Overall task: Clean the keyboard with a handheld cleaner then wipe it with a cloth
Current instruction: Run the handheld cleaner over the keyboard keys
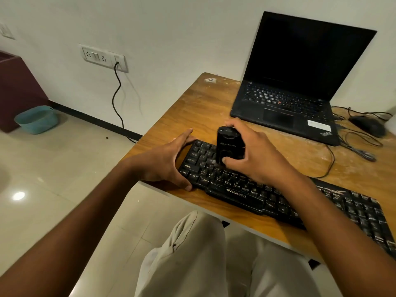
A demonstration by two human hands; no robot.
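A black dusty keyboard [278,198] lies along the near edge of the wooden desk [203,103]. My right hand [257,155] grips a small black handheld cleaner [229,144], held upright with its lower end on the keys at the keyboard's left part. My left hand [167,161] grasps the keyboard's left end, fingers along the far edge and thumb at the near corner. No cloth is in view.
An open black laptop [300,82] with a dark screen stands behind the keyboard. A black mouse [368,125] and loose cables [353,146] lie at its right. On the floor at the left are a teal basket [37,118] and a power cord [117,99] running to a wall socket.
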